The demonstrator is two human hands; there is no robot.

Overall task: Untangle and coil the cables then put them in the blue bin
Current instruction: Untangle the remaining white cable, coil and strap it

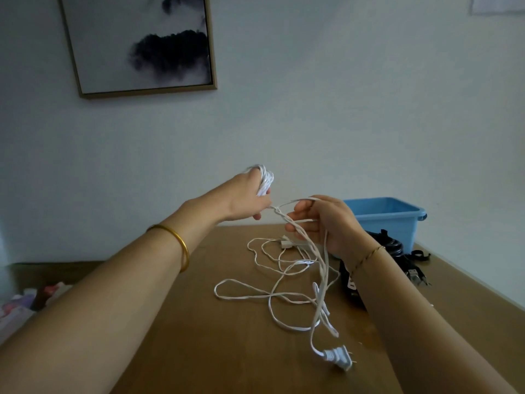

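left hand [244, 194] fingers wrapped round a part-wound coil of white cable [284, 291]; right hand [324, 223] fingers pinch its twisted strand. most still loose on table [199, 336]; black cables [392, 245] untouched, blue bin [397, 220] looks empty.
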